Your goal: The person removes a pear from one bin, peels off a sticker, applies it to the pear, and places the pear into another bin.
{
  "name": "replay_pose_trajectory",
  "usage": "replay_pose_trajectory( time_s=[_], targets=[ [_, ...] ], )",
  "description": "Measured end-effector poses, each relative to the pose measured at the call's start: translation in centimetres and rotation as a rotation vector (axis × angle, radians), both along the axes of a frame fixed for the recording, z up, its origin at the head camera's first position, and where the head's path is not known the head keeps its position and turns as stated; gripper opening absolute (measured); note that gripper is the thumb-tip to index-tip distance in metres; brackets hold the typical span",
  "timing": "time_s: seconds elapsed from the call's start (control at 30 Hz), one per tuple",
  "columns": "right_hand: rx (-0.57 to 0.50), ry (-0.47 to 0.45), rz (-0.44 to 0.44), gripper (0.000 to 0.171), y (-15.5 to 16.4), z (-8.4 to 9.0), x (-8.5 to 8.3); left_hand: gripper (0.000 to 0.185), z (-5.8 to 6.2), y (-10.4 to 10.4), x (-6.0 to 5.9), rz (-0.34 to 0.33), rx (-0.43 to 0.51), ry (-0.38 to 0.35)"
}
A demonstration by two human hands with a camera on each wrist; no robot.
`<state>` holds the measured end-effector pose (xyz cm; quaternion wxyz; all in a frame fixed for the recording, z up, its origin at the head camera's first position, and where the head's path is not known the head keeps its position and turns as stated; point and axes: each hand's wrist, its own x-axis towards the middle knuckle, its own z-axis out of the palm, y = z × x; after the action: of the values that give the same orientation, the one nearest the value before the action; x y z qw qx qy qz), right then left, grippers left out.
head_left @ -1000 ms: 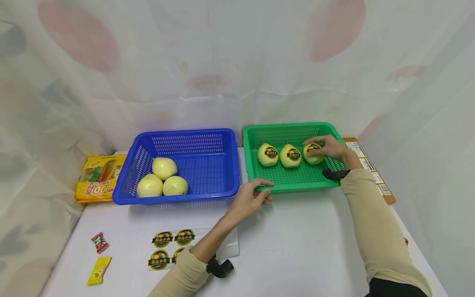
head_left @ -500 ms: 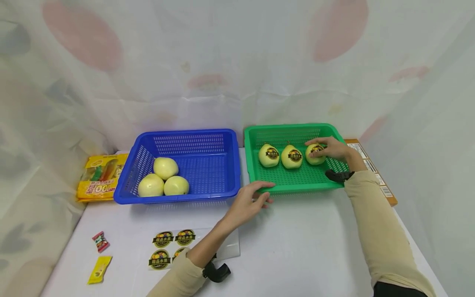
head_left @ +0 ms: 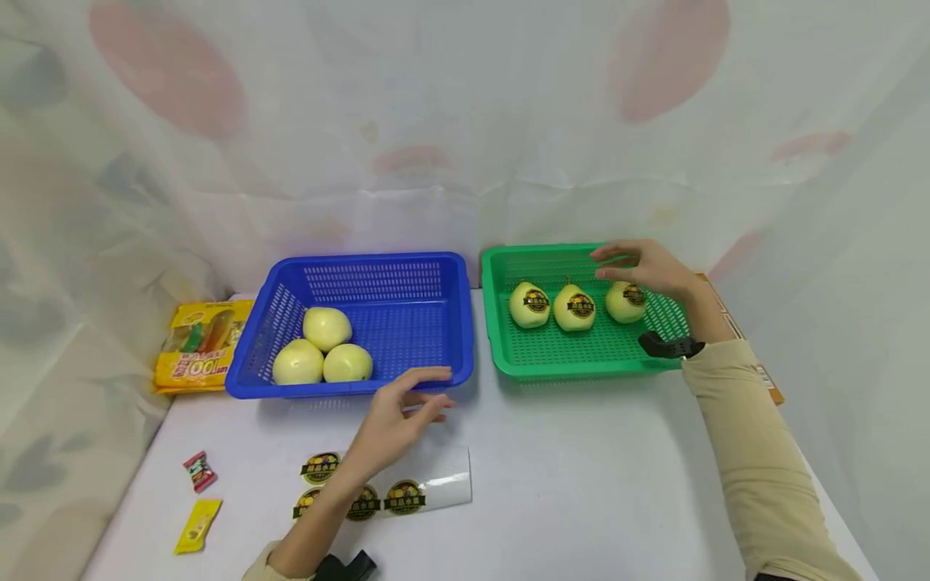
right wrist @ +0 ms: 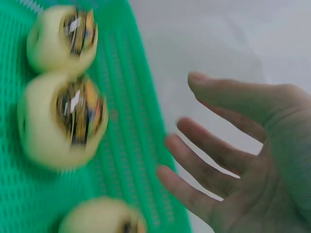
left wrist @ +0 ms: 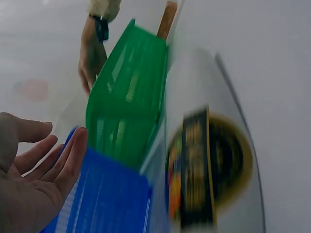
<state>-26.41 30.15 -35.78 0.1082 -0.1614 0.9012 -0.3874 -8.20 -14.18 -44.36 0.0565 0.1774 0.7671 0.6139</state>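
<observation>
In the head view my right hand (head_left: 647,266) hovers over the back right of the green basket (head_left: 523,368), fingers loosely bent and holding nothing. Just below it lies a pear (head_left: 623,307) with a round black-and-gold sticker. Two more stickered pears, the middle one (head_left: 574,313) and the left one (head_left: 528,311), sit beside it. My left hand (head_left: 395,420) is near the front rim of the blue basket (head_left: 458,323), above a sheet of stickers (head_left: 445,476), its fingers apart and bare. Three plain pears (head_left: 327,329) rest in the blue basket's left part.
A yellow snack bag (head_left: 199,347) leans by the blue basket's left side. On the white table lie a red candy packet (head_left: 199,471) and a yellow packet (head_left: 197,526). Part of a brown box (head_left: 770,389) shows beyond the green basket. A printed curtain (head_left: 465,121) hangs behind.
My right hand has let go of the right stickered pear and risen toward the back. My left hand has left the green basket's front rim and moved left, over the sticker sheet.
</observation>
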Motion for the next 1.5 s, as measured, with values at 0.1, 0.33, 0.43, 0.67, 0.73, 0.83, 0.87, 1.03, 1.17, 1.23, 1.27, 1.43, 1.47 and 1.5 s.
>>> replay_pose_trajectory(
  time_s=[0.1, 0.33, 0.43, 0.67, 0.73, 0.83, 0.87, 1.03, 1.17, 1.23, 1.27, 1.43, 1.47, 1.5],
  targets=[
    [-0.011, 0.019, 0.090, 0.039, -2.4, 1.1, 0.0, 0.038, -0.1, -3.0, 0.0, 0.051, -0.019, -0.010],
    [-0.082, -0.077, 0.330, 0.038, -10.4, 2.1, -1.0, 0.036, 0.2, -7.6, -0.4, 0.079, -0.112, -0.052],
    [-0.152, -0.119, 0.432, 0.038, -14.6, 2.2, -1.3, 0.034, 0.3, -8.7, -0.4, 0.106, -0.112, -0.072],
    [-0.282, -0.266, 0.565, 0.032, -23.3, 1.2, -1.9, 0.033, 0.1, -9.1, -0.3, 0.160, -0.083, -0.090],
    [-0.303, -0.333, 0.581, 0.032, -25.4, 0.9, -2.0, 0.032, 0.1, -9.1, -0.4, 0.167, -0.089, -0.094],
    [-0.281, -0.413, 0.597, 0.036, -28.2, 0.3, -1.8, 0.033, 0.0, -9.1, -0.4, 0.170, -0.091, -0.095],
    [-0.268, -0.442, 0.600, 0.037, -29.0, 0.2, -1.7, 0.032, 0.0, -9.1, -0.4, 0.170, -0.088, -0.094],
    [-0.175, -0.552, 0.613, 0.042, -32.6, -0.8, -0.4, 0.031, -0.2, -9.3, -0.4, 0.170, -0.066, -0.080],
    [-0.133, -0.611, 0.612, 0.046, -34.6, -1.9, 0.4, 0.031, -0.4, -9.3, -0.5, 0.167, -0.056, -0.064],
    [-0.139, -0.649, 0.599, 0.047, -35.3, -2.5, 0.7, 0.032, -0.4, -9.3, -0.5, 0.165, -0.049, -0.055],
    [-0.147, -0.666, 0.595, 0.048, -35.5, -2.8, 0.8, 0.032, -0.4, -9.3, -0.5, 0.164, -0.045, -0.050],
    [-0.180, -0.744, 0.586, 0.055, -36.3, -4.1, 1.2, 0.031, -0.5, -9.4, -0.5, 0.176, -0.044, -0.028],
    [-0.178, -0.754, 0.588, 0.057, -36.5, -4.3, 1.2, 0.030, -0.5, -9.4, -0.4, 0.178, -0.047, -0.025],
    [-0.172, -0.758, 0.593, 0.059, -36.6, -4.5, 1.3, 0.030, -0.5, -9.4, -0.4, 0.181, -0.051, -0.023]
  ],
)
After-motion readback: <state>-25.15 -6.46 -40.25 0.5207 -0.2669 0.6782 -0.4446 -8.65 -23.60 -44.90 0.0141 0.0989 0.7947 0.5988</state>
